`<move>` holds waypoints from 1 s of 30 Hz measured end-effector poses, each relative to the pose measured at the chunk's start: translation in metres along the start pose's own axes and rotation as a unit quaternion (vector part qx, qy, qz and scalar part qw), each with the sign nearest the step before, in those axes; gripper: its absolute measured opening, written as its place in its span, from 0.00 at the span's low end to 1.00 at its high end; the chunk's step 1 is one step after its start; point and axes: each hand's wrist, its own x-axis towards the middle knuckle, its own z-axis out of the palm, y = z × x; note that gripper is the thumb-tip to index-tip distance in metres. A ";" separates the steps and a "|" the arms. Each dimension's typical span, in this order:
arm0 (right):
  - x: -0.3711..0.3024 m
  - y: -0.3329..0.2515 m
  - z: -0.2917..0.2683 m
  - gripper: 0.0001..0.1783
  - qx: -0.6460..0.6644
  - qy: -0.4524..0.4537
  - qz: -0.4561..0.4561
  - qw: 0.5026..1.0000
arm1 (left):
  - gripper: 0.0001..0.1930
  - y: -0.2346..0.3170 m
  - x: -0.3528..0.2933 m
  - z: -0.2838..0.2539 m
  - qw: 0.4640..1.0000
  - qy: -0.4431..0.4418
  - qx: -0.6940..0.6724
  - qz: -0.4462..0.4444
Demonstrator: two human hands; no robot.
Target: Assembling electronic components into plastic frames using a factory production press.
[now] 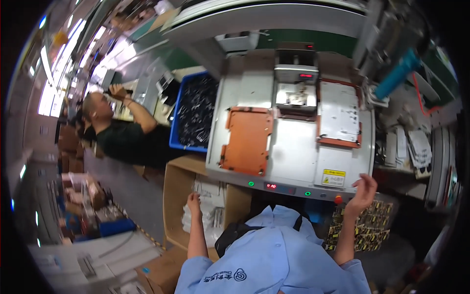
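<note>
My left hand (194,201) hangs over an open cardboard box (172,196) of white parts and clear plastic bags. Its fingers are curled in, and no object shows in them. Beside the machine's front right corner, my right hand (363,193) is raised with bent fingers apart, holding nothing visible. Just left of it sits a red button (338,200) on the front panel. An orange fixture plate (246,139) lies bare on the left of the light machine bed (293,147). On the right, another orange fixture (361,139) carries a white flat panel (339,110).
Between the fixtures stands a metal unit (296,73) with a red display. A blue bin (171,139) of dark parts is on the left, near a co-worker (122,134). Right of the bed are a blue cylinder (397,73), stacked white panels (418,149) and yellow-marked parts (364,225).
</note>
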 end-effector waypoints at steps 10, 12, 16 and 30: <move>-0.108 -0.057 0.105 0.13 0.008 -0.477 -0.128 0.869 | 0.40 -0.170 -0.039 -0.020 0.967 -0.081 0.238 -0.049; -0.125 -0.067 0.121 0.15 0.002 -0.514 -0.116 0.850 | 0.40 -0.187 -0.041 -0.019 0.970 -0.107 0.212 -0.046; -0.150 -0.070 0.136 0.14 -0.003 -0.566 -0.129 0.814 | 0.27 -0.200 -0.022 -0.006 0.969 -0.123 0.022 -0.215; -0.196 -0.073 0.123 0.13 -0.157 -0.509 -0.094 0.841 | 0.20 -0.167 0.103 0.098 0.811 -0.049 -0.443 -0.379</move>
